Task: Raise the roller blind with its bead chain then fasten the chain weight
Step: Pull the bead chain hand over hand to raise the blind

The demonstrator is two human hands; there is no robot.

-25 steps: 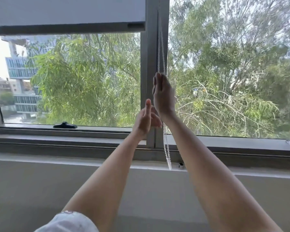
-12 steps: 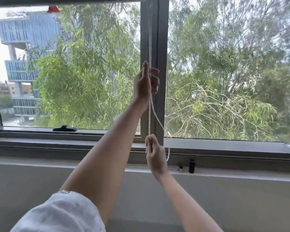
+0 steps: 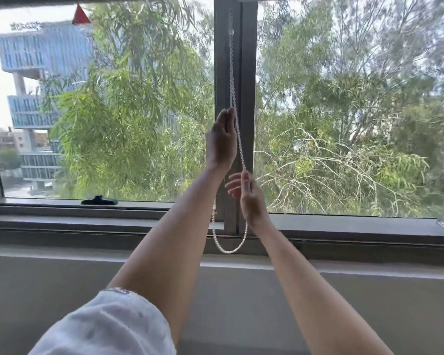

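Head view. Bead chain point(image 3: 231, 73): white, hung vertically along the grey window mullion point(image 3: 246, 73); long axis upright, upper end lost in blur near the top frame. Below the hands it was looped in a slack U point(image 3: 227, 249) in front of the lower window frame point(image 3: 87, 221).

Left hand point(image 3: 221, 139): raised, fingers extended upward and pressed together, chain run along the fingertips; whether it was pinched could not be told.

Right hand point(image 3: 249, 196): lower, just beside the mullion, fingers loosely spread; one strand was met at the fingertips, a firm hold not confirmed.

Roller blind: only a dark edge point(image 3: 100, 0) was seen at the top, cut off by the frame. Chain weight: not made out. White sleeve point(image 3: 108, 326) at the lower left, cropped.
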